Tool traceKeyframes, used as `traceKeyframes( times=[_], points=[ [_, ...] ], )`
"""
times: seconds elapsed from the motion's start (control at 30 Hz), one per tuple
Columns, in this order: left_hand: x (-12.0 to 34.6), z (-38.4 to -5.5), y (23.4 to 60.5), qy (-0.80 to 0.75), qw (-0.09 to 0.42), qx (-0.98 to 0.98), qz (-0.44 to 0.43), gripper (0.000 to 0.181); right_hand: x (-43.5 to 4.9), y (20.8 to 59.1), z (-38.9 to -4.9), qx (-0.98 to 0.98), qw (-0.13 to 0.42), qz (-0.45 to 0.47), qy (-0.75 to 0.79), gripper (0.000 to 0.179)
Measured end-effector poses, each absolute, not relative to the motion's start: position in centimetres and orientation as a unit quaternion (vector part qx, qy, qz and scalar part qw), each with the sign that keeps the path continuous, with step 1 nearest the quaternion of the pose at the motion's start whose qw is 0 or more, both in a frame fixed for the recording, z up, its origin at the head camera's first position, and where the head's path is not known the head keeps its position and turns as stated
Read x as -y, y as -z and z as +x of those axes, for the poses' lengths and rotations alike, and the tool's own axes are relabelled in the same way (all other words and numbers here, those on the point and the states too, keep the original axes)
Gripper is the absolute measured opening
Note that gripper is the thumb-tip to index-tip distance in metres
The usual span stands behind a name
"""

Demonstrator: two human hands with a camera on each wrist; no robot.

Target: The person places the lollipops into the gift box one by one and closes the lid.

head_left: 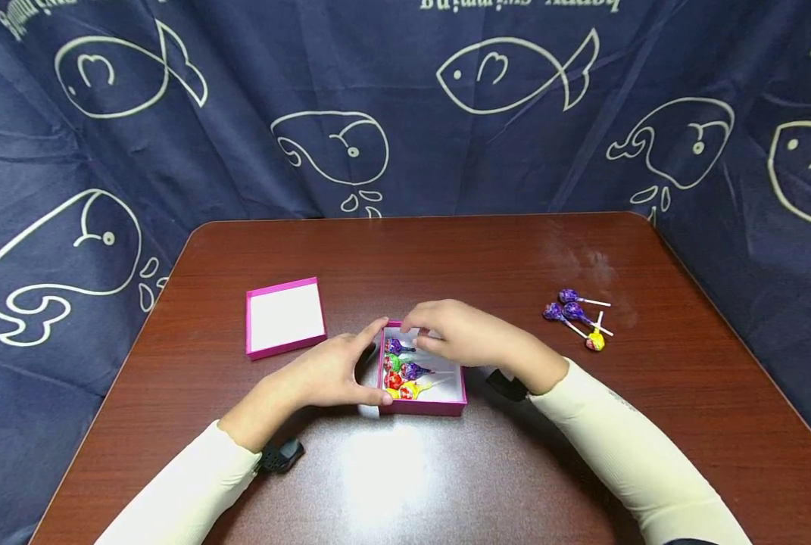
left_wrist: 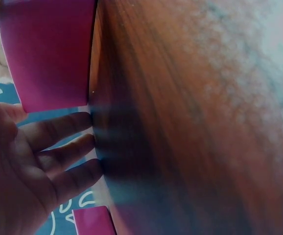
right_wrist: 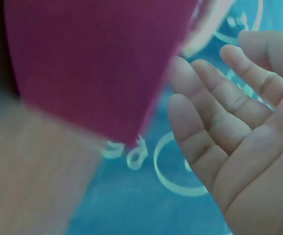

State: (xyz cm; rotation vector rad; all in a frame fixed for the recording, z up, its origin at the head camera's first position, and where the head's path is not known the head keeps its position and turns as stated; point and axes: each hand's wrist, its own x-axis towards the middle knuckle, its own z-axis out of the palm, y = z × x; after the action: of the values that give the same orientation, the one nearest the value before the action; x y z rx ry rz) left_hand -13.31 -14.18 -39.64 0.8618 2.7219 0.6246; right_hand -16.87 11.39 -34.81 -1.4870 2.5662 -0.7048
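A pink box with a white inside stands on the table, holding several wrapped lollipops in purple, green, red and yellow. My left hand spans the box's left side, index finger at the far corner and thumb at the near one. In the left wrist view its other fingers stretch beside the box, tips down at the table. Over the far part of the box is my right hand, fingers loosely bent above the purple lollipop. In the right wrist view no object shows between those fingers.
Left of the box lies its pink-rimmed lid, white inside up. To the right, three purple lollipops and a yellow one lie in a loose group. A dark blue curtain with whale and fish drawings hangs behind the brown table.
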Motion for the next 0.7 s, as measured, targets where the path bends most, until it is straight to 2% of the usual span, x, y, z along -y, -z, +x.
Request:
traceKeyframes(
  times=[0.2,0.37,0.7],
  points=[
    [14.2,-13.3,39.6,-0.211,0.114,-0.927,0.290,0.115,-16.0,32.6,-17.7,-0.872,-0.015,-0.418,0.256,0.016],
    [14.2,-13.2,39.6,-0.216,0.114,-0.925,0.290,0.115,-20.7,32.3,-18.6,-0.903,-0.066,-0.345,0.249,0.014],
    [14.0,-13.2,39.6,-0.214,0.114,-0.926,0.290,0.116,-25.6,33.9,-18.4,-0.932,-0.033,-0.272,0.239,0.015]
  ],
)
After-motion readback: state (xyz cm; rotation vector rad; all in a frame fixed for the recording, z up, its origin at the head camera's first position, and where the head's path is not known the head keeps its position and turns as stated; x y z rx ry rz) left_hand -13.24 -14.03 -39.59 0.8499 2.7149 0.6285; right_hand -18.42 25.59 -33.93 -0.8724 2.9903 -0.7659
